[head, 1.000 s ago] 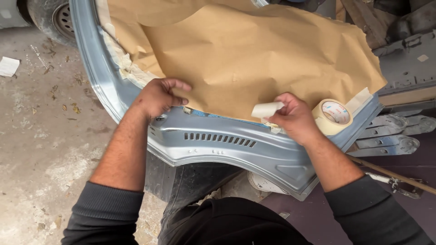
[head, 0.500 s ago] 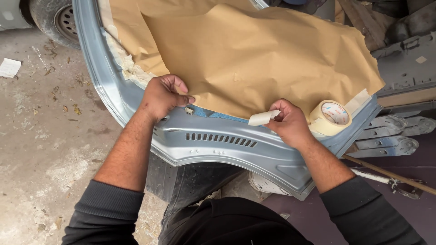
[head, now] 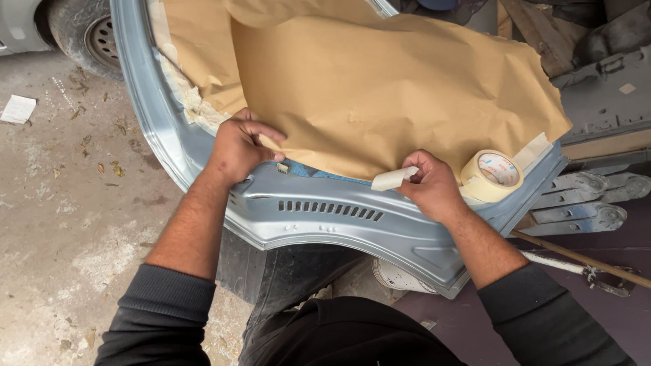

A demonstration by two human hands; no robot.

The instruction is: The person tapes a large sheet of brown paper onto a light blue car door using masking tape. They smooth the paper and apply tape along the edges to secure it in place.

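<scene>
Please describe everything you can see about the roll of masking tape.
The roll of masking tape is cream-coloured, with a white printed core. It lies flat on the blue-grey metal panel, at the edge of the brown paper. The right hand rests against it and pinches a short loose strip.

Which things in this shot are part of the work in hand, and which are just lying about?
In use:
- brown masking paper, left hand on its edge
- strip of masking tape, pinched in right hand
- tape roll, beside the right hand
- grey-blue car panel

Lying about:
- car wheel
- paper scrap on the ground
- wooden-handled tool
</scene>
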